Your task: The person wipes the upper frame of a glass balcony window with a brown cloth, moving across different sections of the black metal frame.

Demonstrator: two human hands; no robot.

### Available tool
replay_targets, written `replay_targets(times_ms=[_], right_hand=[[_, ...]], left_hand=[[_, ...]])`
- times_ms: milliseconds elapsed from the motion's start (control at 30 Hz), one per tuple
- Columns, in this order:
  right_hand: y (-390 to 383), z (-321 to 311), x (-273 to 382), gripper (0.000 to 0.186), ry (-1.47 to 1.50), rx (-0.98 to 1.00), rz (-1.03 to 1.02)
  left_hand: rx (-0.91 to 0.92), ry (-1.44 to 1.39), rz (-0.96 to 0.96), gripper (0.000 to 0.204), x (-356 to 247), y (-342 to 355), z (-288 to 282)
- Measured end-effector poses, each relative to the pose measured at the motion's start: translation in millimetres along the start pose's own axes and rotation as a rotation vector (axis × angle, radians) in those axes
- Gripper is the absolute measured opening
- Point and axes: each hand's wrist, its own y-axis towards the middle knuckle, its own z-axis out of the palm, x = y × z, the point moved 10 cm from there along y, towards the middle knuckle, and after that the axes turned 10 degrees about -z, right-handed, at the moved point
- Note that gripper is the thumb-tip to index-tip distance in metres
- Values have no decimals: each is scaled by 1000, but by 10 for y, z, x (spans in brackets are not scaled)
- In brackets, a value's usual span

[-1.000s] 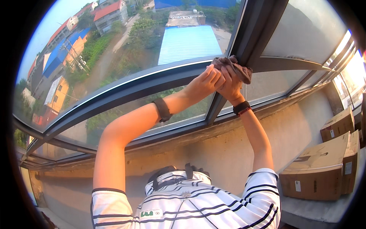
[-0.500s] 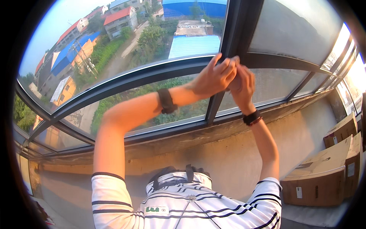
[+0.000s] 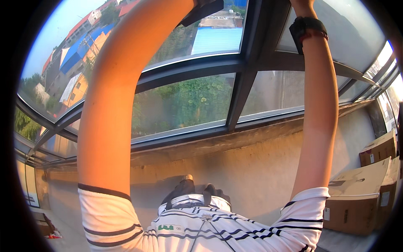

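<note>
Nearest, a striped shirt (image 3: 205,231) leads to the raised left forearm (image 3: 113,84) and right forearm (image 3: 320,96); both hands pass beyond the upper edge, so I cannot tell their grip. Behind the arms stands the dark-framed window (image 3: 252,46), a blue corrugated roof (image 3: 216,40) far outside

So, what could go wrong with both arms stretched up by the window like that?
Perhaps two things. The dark wristband on the right arm might scrape the window frame or glass if it brushed against them. With the left arm raised high too, balance could suffer. The fingers are beyond the top edge, so I can't judge their hold.
</note>
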Motion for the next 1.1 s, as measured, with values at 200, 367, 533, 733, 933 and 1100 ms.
replay_targets(times_ms=[200,367,533,733,933,1100], right_hand=[[-1148,-324,187,55,-416,33,-304],[-2426,-378,475,53,-467,155,-29],[-3537,-602,483,55,-492,191,151],[-3384,-558,590,54,-335,220,366],[-3466,-450,754,63,-293,77,422],[-4095,-474,795,64,-342,175,375]], left_hand=[[-47,303,152,57,88,-1207,570],[148,347,45,79,30,-2376,888],[269,541,61,47,-17,-3141,1359],[312,489,-85,48,-21,-3142,1254],[145,466,-134,42,50,-3412,1030],[231,440,-132,33,247,-4011,1224]])
